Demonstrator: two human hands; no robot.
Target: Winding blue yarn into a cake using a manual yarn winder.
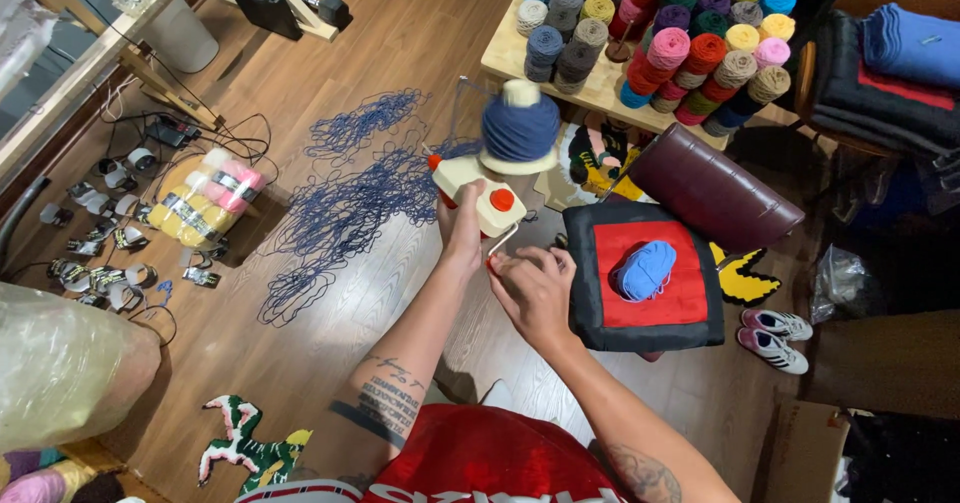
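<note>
My left hand point(460, 231) grips a cream yarn winder point(480, 191) with orange knobs and holds it up in the air. A cake of dark blue yarn point(520, 128) sits on the winder's spindle. My right hand point(530, 285) pinches the winder's crank handle point(500, 248) just below the body. A strand runs from the cake to loose dark blue yarn point(345, 208) spread in tangles over the wooden floor to the left.
A black and red cushion point(690, 318) carries a light blue yarn ball point(645, 268). Behind it stand a dark red stool point(715, 188) and a table point(500, 53) stacked with several coloured yarn balls. Yarn skeins point(205, 203), sneakers point(775, 335) and tufted pieces lie about.
</note>
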